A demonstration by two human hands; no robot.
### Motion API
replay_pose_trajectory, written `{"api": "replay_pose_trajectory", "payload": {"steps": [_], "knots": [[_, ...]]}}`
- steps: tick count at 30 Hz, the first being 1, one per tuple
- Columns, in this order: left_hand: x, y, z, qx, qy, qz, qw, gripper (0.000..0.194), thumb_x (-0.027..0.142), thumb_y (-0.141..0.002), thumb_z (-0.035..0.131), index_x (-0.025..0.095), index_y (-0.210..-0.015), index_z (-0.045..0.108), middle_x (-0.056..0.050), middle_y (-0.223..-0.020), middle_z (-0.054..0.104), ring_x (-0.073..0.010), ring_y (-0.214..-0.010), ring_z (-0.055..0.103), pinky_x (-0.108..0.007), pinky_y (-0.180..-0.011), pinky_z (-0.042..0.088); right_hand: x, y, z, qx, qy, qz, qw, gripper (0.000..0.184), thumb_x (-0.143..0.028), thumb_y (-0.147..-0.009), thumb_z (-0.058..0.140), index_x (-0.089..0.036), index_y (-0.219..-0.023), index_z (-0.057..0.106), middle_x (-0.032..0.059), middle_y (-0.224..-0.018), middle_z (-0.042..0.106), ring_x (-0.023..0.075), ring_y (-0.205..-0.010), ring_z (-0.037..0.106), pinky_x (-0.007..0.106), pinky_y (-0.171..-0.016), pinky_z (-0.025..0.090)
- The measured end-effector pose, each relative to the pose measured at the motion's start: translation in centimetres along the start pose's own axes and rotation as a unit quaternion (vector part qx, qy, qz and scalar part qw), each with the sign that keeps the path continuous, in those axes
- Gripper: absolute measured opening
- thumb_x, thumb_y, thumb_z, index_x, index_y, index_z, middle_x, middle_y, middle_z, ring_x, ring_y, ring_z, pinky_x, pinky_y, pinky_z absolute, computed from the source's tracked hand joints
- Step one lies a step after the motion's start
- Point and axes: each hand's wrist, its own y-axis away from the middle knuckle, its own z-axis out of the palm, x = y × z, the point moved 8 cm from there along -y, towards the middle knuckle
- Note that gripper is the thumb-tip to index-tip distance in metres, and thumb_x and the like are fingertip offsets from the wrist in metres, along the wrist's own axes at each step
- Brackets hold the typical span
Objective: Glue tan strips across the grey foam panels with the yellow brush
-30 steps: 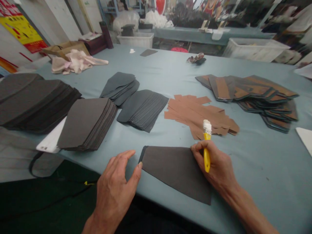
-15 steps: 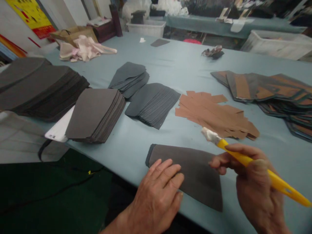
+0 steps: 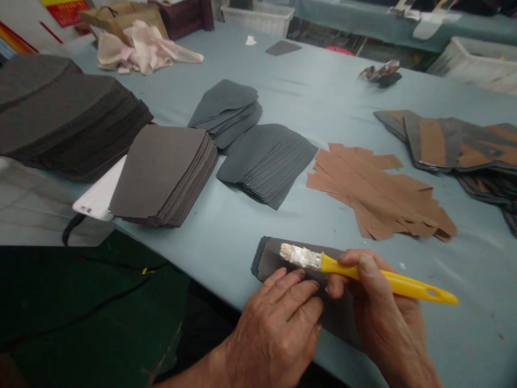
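A dark grey cut piece (image 3: 270, 260) lies near the front edge of the blue-grey table (image 3: 323, 102). My left hand (image 3: 278, 323) rests flat on it, fingers stretched out and pressing it down. My right hand (image 3: 383, 312) grips a yellow-handled brush (image 3: 363, 272), held nearly level. The brush's pale bristles point left and sit over the left end of the piece.
Behind lie a stack of grey pieces (image 3: 163, 175), fanned dark pieces (image 3: 266, 159), brown strips (image 3: 379, 191), and brown-and-dark assembled pieces (image 3: 456, 143) at right. A tall dark stack (image 3: 60, 124) and pink cloth (image 3: 141, 46) sit at left; a white card (image 3: 97, 196) pokes out.
The brush swung from upright to level, bristles now over the piece's left end. My left hand moved from beside the piece onto it. The view has tilted down and closer.
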Motion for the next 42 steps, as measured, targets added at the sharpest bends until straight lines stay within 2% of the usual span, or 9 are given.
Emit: {"api": "replay_pose_trajectory", "payload": {"steps": [7, 10, 15, 23, 30, 34, 42], "knots": [[0.0, 0.4, 0.6, 0.001, 0.013, -0.001, 1.000, 0.038, 0.018, -0.101, 0.057, 0.008, -0.137, 0.063, -0.007, -0.131, 0.075, -0.0217, -0.127, 0.068, -0.038, -0.123, 0.045, 0.4, 0.4, 1.3, -0.018, 0.019, 0.020, 0.999, 0.035, -0.057, -0.094, 0.073, -0.024, -0.084, 0.067, -0.0048, -0.057, 0.063, 0.0104, -0.055, 0.061, 0.020, -0.064, 0.054], [-0.1, 0.8, 1.3, -0.022, 0.010, 0.000, 1.000, 0.043, 0.020, -0.100, 0.059, 0.008, -0.141, 0.061, -0.009, -0.135, 0.073, -0.0225, -0.131, 0.065, -0.038, -0.126, 0.041, 0.5, 0.1, 2.1, -0.032, 0.036, 0.021, 0.999, 0.037, -0.057, -0.094, 0.073, -0.023, -0.081, 0.067, -0.0041, -0.055, 0.063, 0.0110, -0.053, 0.060, 0.021, -0.062, 0.053], [-0.1, 1.3, 1.6, -0.027, 0.000, 0.006, 1.000, 0.040, 0.022, -0.100, 0.058, 0.008, -0.137, 0.064, -0.010, -0.140, 0.070, -0.0235, -0.136, 0.061, -0.037, -0.128, 0.038, 0.4, 0.0, 2.9, -0.046, 0.059, 0.023, 0.997, 0.040, -0.056, -0.094, 0.072, -0.022, -0.073, 0.064, -0.0038, -0.056, 0.062, 0.0100, -0.053, 0.059, 0.020, -0.058, 0.051], [-0.2, 1.3, 1.8, -0.024, 0.009, 0.008, 1.000, 0.041, 0.019, -0.100, 0.057, 0.007, -0.138, 0.064, -0.010, -0.139, 0.070, -0.0238, -0.135, 0.062, -0.038, -0.129, 0.037, 0.6, -0.1, 2.7, -0.039, 0.069, 0.038, 0.996, 0.042, -0.058, -0.092, 0.074, -0.022, -0.073, 0.063, -0.0042, -0.054, 0.061, 0.0098, -0.052, 0.058, 0.019, -0.058, 0.052], [-0.2, 1.3, 1.6, -0.018, 0.015, 0.001, 1.000, 0.035, 0.019, -0.101, 0.055, 0.010, -0.133, 0.066, -0.009, -0.137, 0.072, -0.0224, -0.131, 0.065, -0.038, -0.124, 0.045, 0.5, -0.1, 2.7, -0.037, 0.076, 0.035, 0.996, 0.041, -0.057, -0.093, 0.074, -0.022, -0.073, 0.063, -0.0042, -0.053, 0.060, 0.0101, -0.051, 0.057, 0.020, -0.057, 0.051], [-0.2, 1.2, 1.8, -0.025, 0.021, 0.000, 0.999, 0.033, 0.019, -0.100, 0.058, 0.010, -0.131, 0.067, -0.009, -0.135, 0.072, -0.0232, -0.131, 0.065, -0.039, -0.124, 0.045, 0.6, -0.1, 2.8, -0.041, 0.084, 0.039, 0.995, 0.042, -0.059, -0.093, 0.073, -0.022, -0.074, 0.063, -0.0035, -0.053, 0.061, 0.0110, -0.051, 0.057, 0.021, -0.056, 0.050], [-0.2, 1.0, 1.4, 0.012, -0.004, -0.004, 1.000, 0.026, 0.019, -0.100, 0.059, 0.015, -0.124, 0.071, -0.005, -0.129, 0.075, -0.0210, -0.128, 0.066, -0.036, -0.122, 0.046, 0.9, -0.2, 2.6, -0.034, 0.093, 0.038, 0.994, 0.042, -0.059, -0.092, 0.073, -0.022, -0.074, 0.062, -0.0042, -0.053, 0.060, 0.0108, -0.051, 0.056, 0.020, -0.055, 0.049]]}}
